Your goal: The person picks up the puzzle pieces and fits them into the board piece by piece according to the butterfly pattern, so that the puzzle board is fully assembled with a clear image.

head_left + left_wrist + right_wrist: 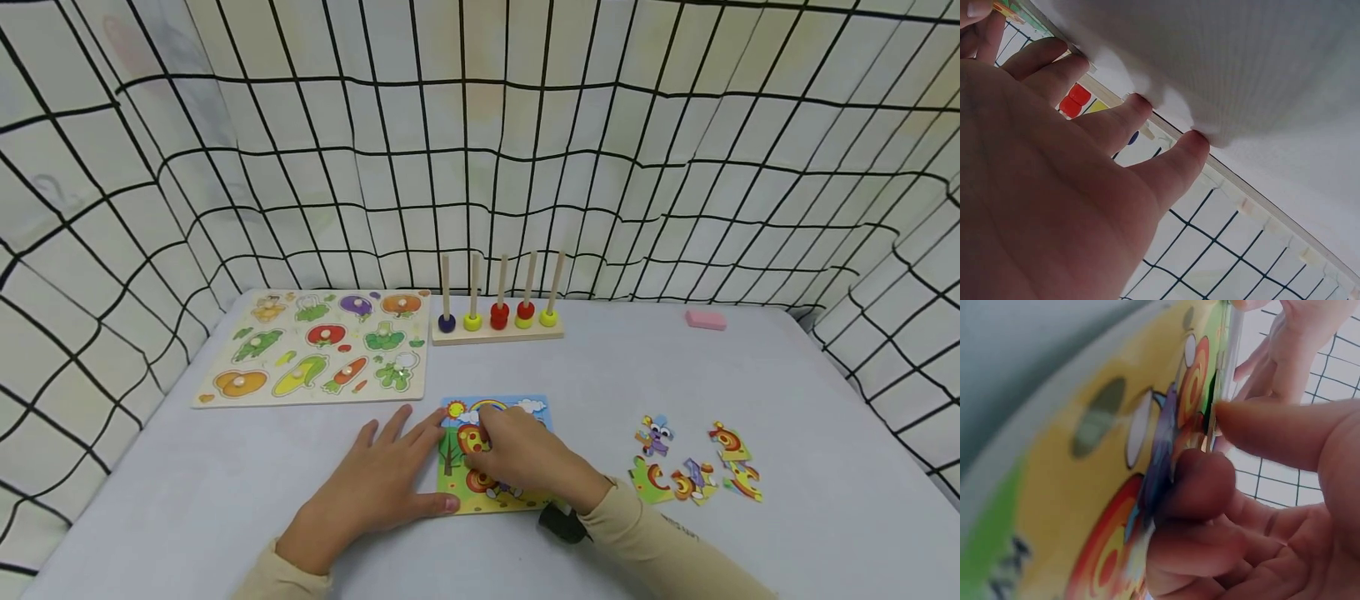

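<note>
A square picture puzzle board [480, 502], printed with a sun, a rainbow, a tree and a yellow foreground, lies before me. My left hand [378, 479] rests beside it, fingers spread, with fingertips at its left edge and the thumb at its lower left corner. In the left wrist view, those fingers [1175, 165] press down on the white tabletop. My right hand [532, 454] reaches over the board, its thumb and bent fingers around a red-and-yellow puzzle piece [468, 439]. The right wrist view has the thumb [1272, 428] against a thin edge, curled fingers close by.
Several loose puzzle pieces [693, 479] lie to the right. A wooden vegetable puzzle [300, 396] sits at the back left, next to a peg stand [498, 335] with coloured beads. A pink block [706, 320] is at the far right. Black netting [465, 154] hangs around the table.
</note>
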Tool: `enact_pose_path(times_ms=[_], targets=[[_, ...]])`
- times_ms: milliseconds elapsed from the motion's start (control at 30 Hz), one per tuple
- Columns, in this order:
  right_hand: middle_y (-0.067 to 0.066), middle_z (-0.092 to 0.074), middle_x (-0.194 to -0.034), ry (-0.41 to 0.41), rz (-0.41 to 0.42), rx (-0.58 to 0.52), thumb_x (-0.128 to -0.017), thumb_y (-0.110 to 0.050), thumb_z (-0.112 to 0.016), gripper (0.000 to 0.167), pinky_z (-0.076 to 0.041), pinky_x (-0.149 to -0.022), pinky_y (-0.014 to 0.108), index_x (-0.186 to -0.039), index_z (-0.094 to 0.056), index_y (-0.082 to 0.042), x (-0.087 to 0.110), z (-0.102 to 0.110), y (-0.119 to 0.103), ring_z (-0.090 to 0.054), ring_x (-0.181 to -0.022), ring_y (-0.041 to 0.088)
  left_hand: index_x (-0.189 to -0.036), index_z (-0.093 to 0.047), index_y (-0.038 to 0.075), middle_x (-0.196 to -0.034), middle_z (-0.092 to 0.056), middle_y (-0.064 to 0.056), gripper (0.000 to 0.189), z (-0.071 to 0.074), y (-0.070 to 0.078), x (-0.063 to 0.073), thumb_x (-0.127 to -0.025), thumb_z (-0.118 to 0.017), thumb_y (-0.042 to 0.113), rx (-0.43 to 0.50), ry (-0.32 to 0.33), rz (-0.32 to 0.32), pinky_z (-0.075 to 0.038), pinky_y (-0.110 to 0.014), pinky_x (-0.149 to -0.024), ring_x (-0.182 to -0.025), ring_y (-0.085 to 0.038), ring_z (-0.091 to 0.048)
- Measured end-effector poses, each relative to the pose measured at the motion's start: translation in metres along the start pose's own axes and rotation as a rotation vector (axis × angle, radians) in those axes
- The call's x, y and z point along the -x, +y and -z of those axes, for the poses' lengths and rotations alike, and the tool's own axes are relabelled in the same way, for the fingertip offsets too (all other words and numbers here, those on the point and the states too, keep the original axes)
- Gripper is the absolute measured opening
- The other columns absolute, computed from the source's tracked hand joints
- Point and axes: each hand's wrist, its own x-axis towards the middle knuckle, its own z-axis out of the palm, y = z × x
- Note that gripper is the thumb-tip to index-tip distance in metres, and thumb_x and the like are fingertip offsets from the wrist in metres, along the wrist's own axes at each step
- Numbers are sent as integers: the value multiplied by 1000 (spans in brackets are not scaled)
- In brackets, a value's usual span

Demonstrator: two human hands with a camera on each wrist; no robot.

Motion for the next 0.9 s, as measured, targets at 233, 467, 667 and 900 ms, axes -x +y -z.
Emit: enact_pose_path(times_ms=[233,467,667,900], targets=[[1,-58,-70,53,-4,2,-101,-15,-77,26,-44,-47,22,-87,-56,-8,-4,-3,0,-56,-55,11,-162,-46,12,-172,-37,-1,100,-1,0,0,-86,-80,67,-2,7,-8,-21,-77,-119,-159,-42,-24],[2,-58,-69,48,1,13,-101,-13,-76,24,-44,-46,22,-87,-56,-8,-7,-2,1,-56,-54,12,-161,-47,13,-172,-36,1,98,-1,-1,-1,-86,-81,67,-9,0,-2,-20,-76,-120,-159,-42,-22],[3,-58,-70,19,7,17,-101,-10,-75,21,-44,-48,22,-89,-58,-6,-10,0,0,-56,-55,12,-161,-47,12,-172,-36,0,98,-1,-1,-1,-87,-81,66,-10,3,-5,-21,-76,-120,-159,-42,-23],[2,-59,-72,10,1,17,-99,-11,-77,21,-46,-48,22,-88,-59,-7,-13,1,-1,-57,-55,12,-161,-47,11,-172,-36,0,98,-1,-1,-1,-87,-80,66,-4,3,-8,-21,-77,-119,-159,-42,-23]])
